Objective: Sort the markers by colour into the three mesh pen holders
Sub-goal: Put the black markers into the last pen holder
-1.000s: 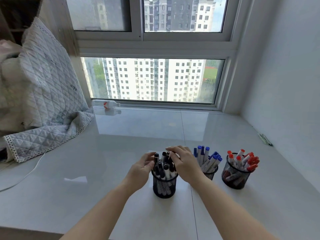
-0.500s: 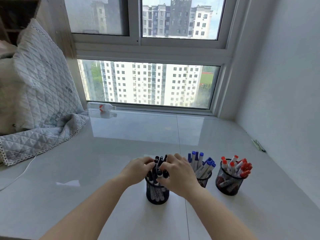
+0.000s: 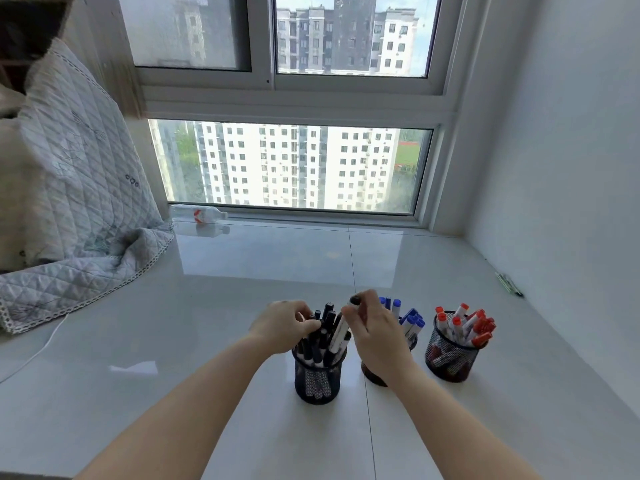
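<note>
three black mesh pen holders stand in a row on the glossy white tabletop [image 3: 173,393]. the left holder [image 3: 317,379] contains the black-capped markers [image 3: 320,336], standing upright and slightly fanned. the middle holder [image 3: 375,375] is largely hidden behind the right wrist; blue-capped markers [image 3: 412,322] project from its top. the right holder [image 3: 450,358] contains red-capped markers [image 3: 476,327], leaning to the right.

the left hand [image 3: 282,327] rests at the left rim of the left holder, fingers curled around the upper ends of several black-capped markers there. the right hand [image 3: 372,323] is positioned above the gap between the left and middle holders, fingers pinching one black marker [image 3: 341,330] near its dark upper end. that marker is tilted, white barrel slanting down and to the left, lower end inside the mouth of the left holder.

at the far edge, a clear plastic bottle [image 3: 199,213] lies on its side against the window frame [image 3: 294,216]. a quilted grey blanket [image 3: 76,209] is draped over the left side of the surface, with a thin white cable [image 3: 38,351] running out beneath it. a small dark object [image 3: 509,284] lies by the right wall; its type cannot be determined.
</note>
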